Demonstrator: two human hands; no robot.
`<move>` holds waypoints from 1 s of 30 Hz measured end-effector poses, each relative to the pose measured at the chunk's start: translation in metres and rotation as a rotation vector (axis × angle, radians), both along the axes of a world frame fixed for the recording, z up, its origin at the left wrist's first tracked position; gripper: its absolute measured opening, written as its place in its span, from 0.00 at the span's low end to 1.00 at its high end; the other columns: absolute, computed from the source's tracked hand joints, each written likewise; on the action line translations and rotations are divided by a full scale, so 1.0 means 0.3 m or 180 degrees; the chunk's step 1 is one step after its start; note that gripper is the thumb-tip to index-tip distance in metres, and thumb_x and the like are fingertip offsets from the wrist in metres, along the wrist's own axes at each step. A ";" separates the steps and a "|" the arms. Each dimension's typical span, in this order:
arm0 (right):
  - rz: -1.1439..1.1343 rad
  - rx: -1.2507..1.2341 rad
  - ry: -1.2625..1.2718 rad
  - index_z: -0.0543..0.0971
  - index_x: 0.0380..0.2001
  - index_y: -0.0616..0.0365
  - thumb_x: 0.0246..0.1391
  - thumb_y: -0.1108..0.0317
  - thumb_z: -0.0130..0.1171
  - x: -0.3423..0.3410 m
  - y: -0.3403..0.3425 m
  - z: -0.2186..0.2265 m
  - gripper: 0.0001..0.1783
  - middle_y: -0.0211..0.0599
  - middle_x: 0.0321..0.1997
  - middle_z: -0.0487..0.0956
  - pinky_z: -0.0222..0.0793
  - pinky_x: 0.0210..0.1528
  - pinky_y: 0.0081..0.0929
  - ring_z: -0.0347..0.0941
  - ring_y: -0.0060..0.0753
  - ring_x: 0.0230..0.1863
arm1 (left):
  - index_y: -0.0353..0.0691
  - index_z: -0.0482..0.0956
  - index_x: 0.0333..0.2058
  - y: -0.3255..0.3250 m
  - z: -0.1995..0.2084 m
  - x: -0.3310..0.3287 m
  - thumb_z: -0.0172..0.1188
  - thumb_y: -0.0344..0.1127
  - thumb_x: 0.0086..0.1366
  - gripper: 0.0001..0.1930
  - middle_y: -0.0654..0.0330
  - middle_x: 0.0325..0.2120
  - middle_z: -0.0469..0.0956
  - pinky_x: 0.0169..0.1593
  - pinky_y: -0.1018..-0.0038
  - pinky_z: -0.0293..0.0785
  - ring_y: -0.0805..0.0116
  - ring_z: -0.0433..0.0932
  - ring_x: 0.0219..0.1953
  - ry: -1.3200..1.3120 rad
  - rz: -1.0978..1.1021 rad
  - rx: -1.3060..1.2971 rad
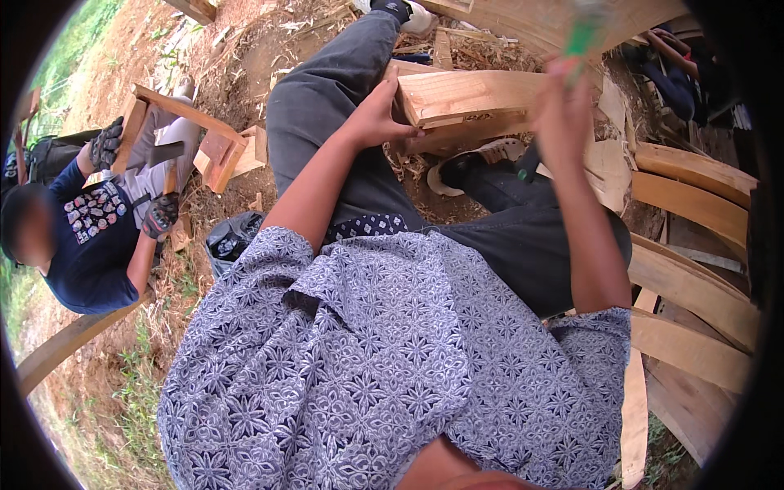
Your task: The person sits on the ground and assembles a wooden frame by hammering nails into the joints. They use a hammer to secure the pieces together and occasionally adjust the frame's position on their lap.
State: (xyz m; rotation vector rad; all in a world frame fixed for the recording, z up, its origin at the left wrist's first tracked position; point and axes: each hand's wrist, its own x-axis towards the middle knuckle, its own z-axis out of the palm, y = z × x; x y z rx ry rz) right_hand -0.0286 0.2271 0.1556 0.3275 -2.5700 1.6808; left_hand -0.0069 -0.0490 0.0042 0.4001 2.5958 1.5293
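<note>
My left hand point(382, 114) grips the left end of a thick, pale curved wooden piece point(478, 94), thumb on the near side and fingers along the end. The wood is held in front of my legs. My right hand point(562, 118) is closed round a tool with a green-and-black handle point(581, 39), raised at the right end of the wood. Motion smears the tool's upper end, so its kind cannot be made out. The handle's dark lower end sticks out below my fist.
Several curved wooden pieces point(694, 200) are stacked at the right. Wood chips point(253, 49) litter the ground. At the left a gloved co-worker point(102, 220) holds a hatchet point(169, 153) and an angled wooden frame point(192, 110). A dark plastic bag point(233, 241) lies by my left side.
</note>
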 end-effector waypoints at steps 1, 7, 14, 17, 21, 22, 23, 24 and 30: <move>0.0648 0.0649 0.0346 0.80 0.50 0.53 0.70 0.47 0.50 0.032 0.049 -0.178 0.22 0.52 0.40 0.83 0.73 0.47 0.47 0.80 0.56 0.41 | 0.22 0.41 0.72 0.015 0.013 -0.016 0.82 0.42 0.45 0.67 0.40 0.68 0.61 0.75 0.65 0.51 0.52 0.58 0.73 -0.0020 -0.0062 0.0018; -0.0062 0.1164 -0.0172 0.78 0.48 0.59 0.72 0.52 0.48 0.035 -0.024 0.027 0.21 0.47 0.37 0.83 0.73 0.44 0.47 0.79 0.53 0.37 | 0.23 0.43 0.72 0.005 -0.047 -0.002 0.83 0.37 0.43 0.67 0.42 0.68 0.62 0.74 0.65 0.53 0.54 0.59 0.72 0.0012 0.0056 0.0081; 0.1120 0.1493 -0.0504 0.77 0.45 0.58 0.71 0.58 0.53 0.137 0.019 -0.247 0.14 0.47 0.29 0.79 0.73 0.43 0.43 0.78 0.49 0.33 | 0.21 0.44 0.72 0.020 -0.052 0.001 0.83 0.42 0.43 0.67 0.38 0.65 0.65 0.73 0.65 0.56 0.51 0.62 0.70 0.0115 -0.0090 0.0231; 0.0547 0.1382 -0.0212 0.77 0.45 0.58 0.71 0.58 0.52 0.032 -0.020 -0.055 0.14 0.47 0.30 0.79 0.72 0.43 0.43 0.77 0.47 0.33 | 0.23 0.43 0.72 -0.002 -0.040 -0.023 0.82 0.40 0.45 0.66 0.40 0.66 0.64 0.74 0.65 0.54 0.53 0.61 0.71 0.0174 0.0013 0.0104; -0.0303 0.0129 -0.0061 0.78 0.50 0.57 0.70 0.55 0.52 0.030 -0.030 0.035 0.18 0.51 0.36 0.82 0.73 0.44 0.45 0.80 0.54 0.39 | 0.20 0.38 0.72 0.001 0.011 -0.005 0.82 0.41 0.45 0.69 0.38 0.67 0.63 0.74 0.66 0.53 0.53 0.60 0.72 0.0006 -0.0008 -0.0086; -0.0085 0.0254 0.0040 0.79 0.50 0.57 0.70 0.54 0.52 0.036 -0.021 -0.010 0.18 0.50 0.36 0.82 0.74 0.43 0.44 0.80 0.53 0.39 | 0.20 0.37 0.72 0.004 0.023 -0.003 0.83 0.40 0.45 0.69 0.39 0.68 0.62 0.74 0.66 0.53 0.53 0.60 0.72 -0.0008 -0.0045 -0.0140; 0.0546 0.1011 0.0315 0.79 0.50 0.57 0.71 0.53 0.52 0.077 0.024 -0.196 0.19 0.46 0.33 0.82 0.74 0.41 0.42 0.80 0.48 0.36 | 0.20 0.37 0.72 0.026 0.034 -0.010 0.83 0.40 0.45 0.70 0.39 0.68 0.62 0.74 0.66 0.53 0.53 0.61 0.72 0.0038 -0.0140 0.0069; 0.1248 0.1749 0.0569 0.79 0.50 0.57 0.71 0.53 0.52 0.094 0.041 -0.299 0.19 0.42 0.30 0.81 0.73 0.40 0.40 0.80 0.42 0.33 | 0.20 0.37 0.72 0.029 0.023 -0.003 0.83 0.40 0.45 0.70 0.39 0.68 0.62 0.74 0.66 0.54 0.54 0.61 0.72 0.0064 -0.0166 0.0259; 0.0119 0.0768 -0.0353 0.79 0.47 0.59 0.71 0.56 0.52 0.045 -0.056 0.019 0.17 0.49 0.31 0.80 0.73 0.40 0.43 0.78 0.48 0.33 | 0.22 0.38 0.73 -0.004 -0.012 -0.007 0.84 0.39 0.43 0.70 0.41 0.68 0.63 0.73 0.66 0.56 0.56 0.62 0.71 -0.0090 -0.0005 0.0063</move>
